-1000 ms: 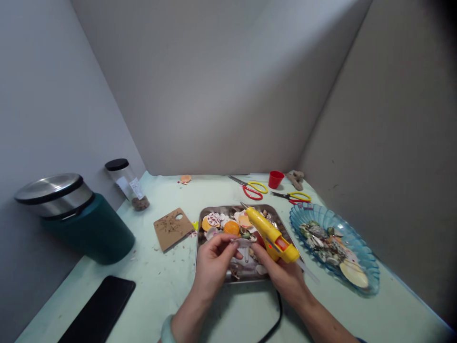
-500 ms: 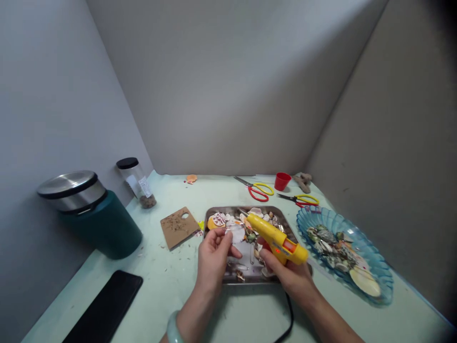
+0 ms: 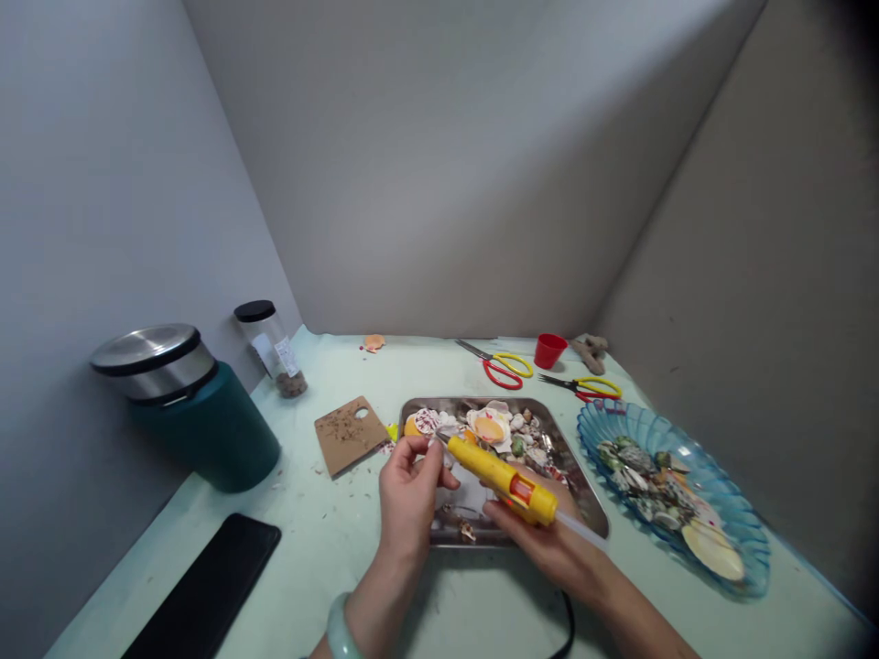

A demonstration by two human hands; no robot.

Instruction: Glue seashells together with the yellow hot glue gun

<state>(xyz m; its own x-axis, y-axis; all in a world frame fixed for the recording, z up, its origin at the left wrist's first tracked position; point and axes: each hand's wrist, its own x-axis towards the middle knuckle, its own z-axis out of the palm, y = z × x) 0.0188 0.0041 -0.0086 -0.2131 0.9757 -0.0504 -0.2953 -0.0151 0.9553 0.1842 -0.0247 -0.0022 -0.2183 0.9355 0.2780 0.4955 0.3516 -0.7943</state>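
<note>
In the head view my right hand (image 3: 536, 522) is wrapped round a yellow hot glue gun (image 3: 501, 474), with a clear glue stick (image 3: 580, 530) sticking out of its back end. The gun's metal nozzle (image 3: 443, 437) points left, close to my left fingertips; I cannot tell whether it touches anything there. My left hand (image 3: 410, 485) pinches a small white piece (image 3: 433, 443), mostly hidden by the fingers. Under both hands is a metal tray (image 3: 596, 508) of shells, among them a pale ruffled shell with an orange one (image 3: 489, 428) on it.
On the right stands a blue scalloped dish (image 3: 745, 522) of shells. Behind the tray are two pairs of scissors (image 3: 504, 371) (image 3: 591, 388) and a red cup (image 3: 550, 351). Leftward lie a brown card (image 3: 350, 437), a jar (image 3: 275, 352), a teal flask (image 3: 212, 430) and a black phone (image 3: 206, 586).
My right hand has brought the glue gun left and down, so its nozzle is now at my left fingertips. The white piece has turned and shows less. The view has shifted slightly.
</note>
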